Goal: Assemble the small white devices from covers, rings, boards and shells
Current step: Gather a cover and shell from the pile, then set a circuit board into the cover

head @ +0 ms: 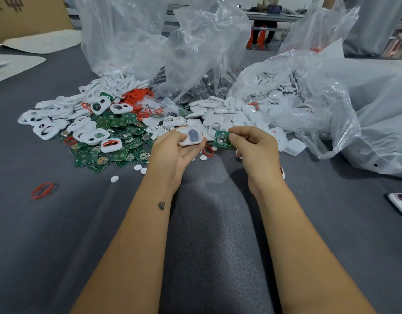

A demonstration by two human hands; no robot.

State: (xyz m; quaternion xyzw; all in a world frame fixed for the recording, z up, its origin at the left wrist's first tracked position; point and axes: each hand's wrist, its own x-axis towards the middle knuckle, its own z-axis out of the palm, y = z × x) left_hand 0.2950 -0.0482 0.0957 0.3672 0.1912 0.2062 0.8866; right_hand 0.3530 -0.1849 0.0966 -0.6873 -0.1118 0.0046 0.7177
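Clear plastic bags (209, 48), cardboard box (25, 17), grey table mat (59, 223)

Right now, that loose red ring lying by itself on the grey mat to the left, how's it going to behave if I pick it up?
The red ring looks thin and lies bent out of round, so it is probably floppy and very light. Lying flat on the textured grey mat, it seems unlikely to roll, though it may need a fingertip pinch to lift.

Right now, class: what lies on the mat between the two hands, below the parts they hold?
In the head view, a red ring lies between the left hand and right hand, beside small white discs.
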